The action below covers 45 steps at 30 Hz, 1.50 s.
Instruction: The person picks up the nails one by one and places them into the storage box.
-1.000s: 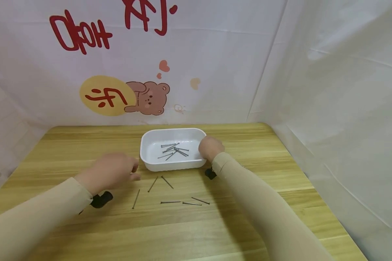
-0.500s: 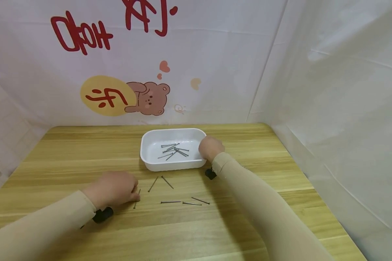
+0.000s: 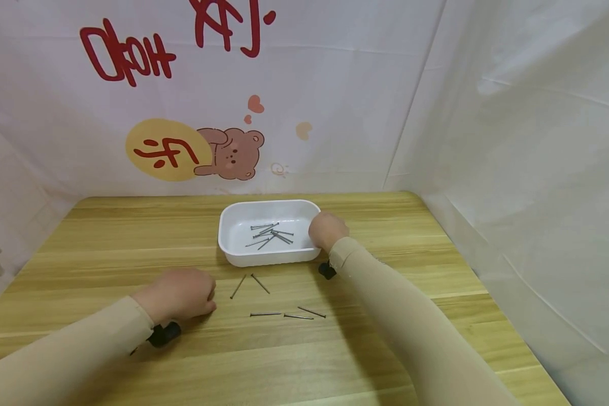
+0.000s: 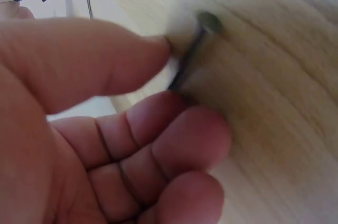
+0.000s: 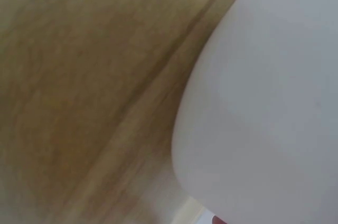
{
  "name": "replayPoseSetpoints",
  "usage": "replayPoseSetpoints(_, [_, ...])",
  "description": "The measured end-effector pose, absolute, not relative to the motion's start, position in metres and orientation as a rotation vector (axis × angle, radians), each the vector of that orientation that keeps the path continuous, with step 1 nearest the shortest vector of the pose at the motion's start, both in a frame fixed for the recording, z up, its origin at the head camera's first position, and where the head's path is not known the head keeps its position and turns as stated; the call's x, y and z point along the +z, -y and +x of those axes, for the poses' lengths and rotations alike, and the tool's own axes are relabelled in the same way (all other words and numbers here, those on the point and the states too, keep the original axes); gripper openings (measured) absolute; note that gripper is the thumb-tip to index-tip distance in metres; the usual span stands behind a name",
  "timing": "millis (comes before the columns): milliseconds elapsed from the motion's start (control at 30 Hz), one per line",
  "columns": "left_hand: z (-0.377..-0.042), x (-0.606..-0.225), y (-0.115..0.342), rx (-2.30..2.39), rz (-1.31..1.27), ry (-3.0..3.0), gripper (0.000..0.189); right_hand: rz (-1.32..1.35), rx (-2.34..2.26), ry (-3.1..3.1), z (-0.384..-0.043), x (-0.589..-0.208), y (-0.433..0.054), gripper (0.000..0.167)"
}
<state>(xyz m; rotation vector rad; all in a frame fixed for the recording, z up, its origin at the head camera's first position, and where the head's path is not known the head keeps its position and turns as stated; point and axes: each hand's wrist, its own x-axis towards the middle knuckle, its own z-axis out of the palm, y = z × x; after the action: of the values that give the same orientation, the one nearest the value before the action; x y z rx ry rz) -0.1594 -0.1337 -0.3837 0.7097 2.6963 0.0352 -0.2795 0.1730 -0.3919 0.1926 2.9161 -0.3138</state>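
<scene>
My left hand (image 3: 180, 293) is low over the table, left of the white tray (image 3: 264, 259). In the left wrist view its thumb and fingers pinch a nail (image 4: 189, 57), with the flat head sticking out past the fingertips. The head view hides this nail behind the hand. My right hand (image 3: 329, 230) grips the right end of the tray by its rim. In the right wrist view the tray's smooth outer wall (image 5: 264, 102) fills the right side. A small pile of nails (image 3: 271, 234) lies inside the tray.
In front of the tray two nails, one slanting right (image 3: 260, 283) and one slanting left (image 3: 238, 287), lie on the wooden table (image 3: 264, 361). Nearer are three more nails (image 3: 265, 313). White printed sheeting (image 3: 325, 113) stands behind the table and along its sides.
My left hand came down onto the leftmost nail, which was lying on the table, and now pinches it. My right hand and the tray stayed in place.
</scene>
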Motion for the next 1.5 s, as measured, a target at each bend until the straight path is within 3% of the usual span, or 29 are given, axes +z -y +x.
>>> replayPoseSetpoints(367, [-0.1588,-0.3828,0.1324,0.138,0.616,-2.663,0.035,0.184,-0.318,-2.912,-0.2805,-0.3936,-0.1737,0.025])
replayPoseSetpoints(1000, [-0.1584,-0.3858,0.1301,0.131,0.666,-2.607,0.040,0.164,-0.314,-2.930,-0.2805,-0.3939,-0.1745,0.023])
replayPoseSetpoints(1500, [-0.1650,-0.3878,0.1370,0.233,0.615,-2.675,0.009,0.187,-0.327,-2.917,-0.2805,-0.3939,-0.1738,0.025])
